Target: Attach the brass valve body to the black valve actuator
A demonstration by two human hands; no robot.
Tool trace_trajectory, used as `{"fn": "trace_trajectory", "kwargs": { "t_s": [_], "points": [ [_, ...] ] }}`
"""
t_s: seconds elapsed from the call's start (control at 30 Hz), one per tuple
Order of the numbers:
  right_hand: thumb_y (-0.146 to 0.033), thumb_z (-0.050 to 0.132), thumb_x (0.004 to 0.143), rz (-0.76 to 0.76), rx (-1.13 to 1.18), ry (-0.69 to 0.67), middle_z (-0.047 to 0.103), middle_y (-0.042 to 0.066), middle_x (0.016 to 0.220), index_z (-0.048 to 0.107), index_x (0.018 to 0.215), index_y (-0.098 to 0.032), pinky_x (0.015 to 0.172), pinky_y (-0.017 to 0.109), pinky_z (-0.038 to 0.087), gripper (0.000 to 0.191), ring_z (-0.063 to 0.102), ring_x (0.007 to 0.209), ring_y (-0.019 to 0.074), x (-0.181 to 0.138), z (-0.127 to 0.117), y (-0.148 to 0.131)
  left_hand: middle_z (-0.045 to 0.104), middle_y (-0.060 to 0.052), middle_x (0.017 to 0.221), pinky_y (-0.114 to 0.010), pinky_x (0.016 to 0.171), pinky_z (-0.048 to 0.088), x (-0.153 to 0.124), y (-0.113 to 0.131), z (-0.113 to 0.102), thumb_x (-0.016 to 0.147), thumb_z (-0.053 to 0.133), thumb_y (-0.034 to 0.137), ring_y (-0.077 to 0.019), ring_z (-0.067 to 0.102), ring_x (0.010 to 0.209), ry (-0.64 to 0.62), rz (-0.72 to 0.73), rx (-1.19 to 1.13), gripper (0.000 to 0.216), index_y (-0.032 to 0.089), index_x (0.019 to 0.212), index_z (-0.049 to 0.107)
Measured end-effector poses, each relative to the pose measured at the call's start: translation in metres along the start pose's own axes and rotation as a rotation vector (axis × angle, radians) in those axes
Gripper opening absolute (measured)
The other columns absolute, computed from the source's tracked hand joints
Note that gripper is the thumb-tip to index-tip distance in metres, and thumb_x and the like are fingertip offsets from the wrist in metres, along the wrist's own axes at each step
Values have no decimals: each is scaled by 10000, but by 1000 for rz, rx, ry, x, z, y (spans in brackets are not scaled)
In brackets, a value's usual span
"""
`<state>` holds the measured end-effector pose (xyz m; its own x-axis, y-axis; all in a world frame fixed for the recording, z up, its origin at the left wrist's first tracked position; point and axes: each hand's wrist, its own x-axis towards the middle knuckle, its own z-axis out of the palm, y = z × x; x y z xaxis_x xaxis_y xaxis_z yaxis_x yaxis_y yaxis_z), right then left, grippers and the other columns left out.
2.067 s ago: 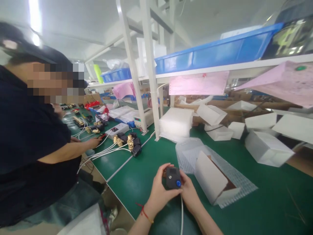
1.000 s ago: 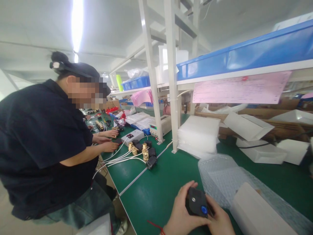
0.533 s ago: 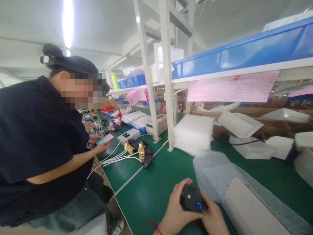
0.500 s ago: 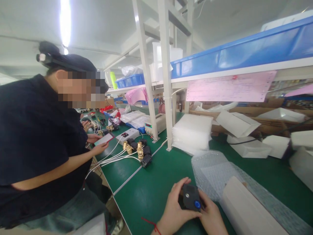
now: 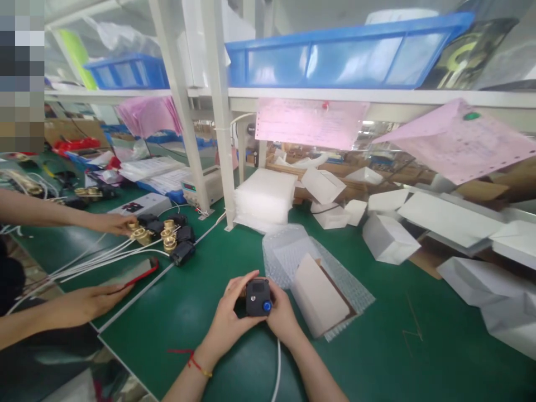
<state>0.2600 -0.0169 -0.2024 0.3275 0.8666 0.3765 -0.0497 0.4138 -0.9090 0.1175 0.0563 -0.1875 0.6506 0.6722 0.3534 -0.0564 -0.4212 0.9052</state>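
Between my two hands is a motorized valve [image 5: 257, 296] with a black square housing, a round blue button and a small silver screw on its face. My left hand [image 5: 229, 314] grips its left side, thumb along the lower edge and fingers at the top. On the opposite side, my right hand [image 5: 281, 312] wraps round the housing. A white cable [image 5: 278, 371] runs down from beneath my right hand. Just right of my hands lies an open white carton [image 5: 320, 298] on bubble wrap [image 5: 288, 251]. The valve's underside is hidden.
A co-worker's hand [image 5: 119, 223] touches brass valves [image 5: 168, 237] at left; their other hand [image 5: 90, 301] holds a red-edged phone-like slab [image 5: 138, 273]. White foam sheets [image 5: 263, 198] stand by a shelf post [image 5: 220, 139]. Several white boxes [image 5: 389, 240] lie right, below a blue bin [image 5: 335, 56].
My view has swung right and closer to the bench. My hands still hold the valve, its cable now visible. The co-worker's hand has reached onto the brass valves.
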Motion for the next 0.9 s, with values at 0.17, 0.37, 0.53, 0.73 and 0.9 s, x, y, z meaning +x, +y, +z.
{"fn": "trace_trajectory", "kwargs": {
  "t_s": [0.17, 0.37, 0.53, 0.73, 0.9],
  "points": [
    [-265, 641, 769, -21, 8, 8, 663, 49, 1108, 715, 1176, -175, 876, 260, 485, 424, 615, 1019, 264, 0, -1, 0, 557, 49, 1424, -358, 1155, 398, -1, 2, 0, 820, 876, 246, -217, 504, 1323, -11, 16, 33, 768, 495, 1445, 506],
    [-283, 643, 770, -13, -11, 21, 661, 63, 1120, 710, 1188, -158, 879, 271, 488, 441, 613, 1036, 277, 1, -2, -1, 545, 21, 1471, -354, 1174, 405, -1, -1, 1, 862, 866, 382, -228, 486, 1366, -11, 46, 33, 720, 450, 1475, 494],
    [-299, 631, 755, 11, -32, 34, 657, 67, 1133, 703, 1183, -180, 874, 326, 480, 450, 602, 1054, 308, -1, -1, -5, 539, -6, 1490, -404, 1188, 405, -2, 0, 1, 880, 853, 365, -247, 481, 1379, -11, 47, 60, 723, 419, 1495, 477],
    [-324, 642, 768, 66, -7, 3, 666, 73, 1095, 705, 1127, -182, 891, 362, 468, 391, 610, 1036, 333, 0, -2, -3, 542, -24, 1503, -445, 1207, 407, -4, -1, 2, 838, 836, 346, -264, 505, 1383, 37, -53, -41, 777, 364, 1516, 455],
    [-405, 832, 848, 199, 79, -92, 683, 71, 942, 673, 1059, -166, 714, 297, 516, 356, 658, 812, 298, -1, -2, 5, 472, -194, 1543, -602, 1247, 345, 3, -7, 1, 789, 747, 514, -375, 495, 1399, 157, -285, -209, 925, 111, 1529, 368]
  ]
}}
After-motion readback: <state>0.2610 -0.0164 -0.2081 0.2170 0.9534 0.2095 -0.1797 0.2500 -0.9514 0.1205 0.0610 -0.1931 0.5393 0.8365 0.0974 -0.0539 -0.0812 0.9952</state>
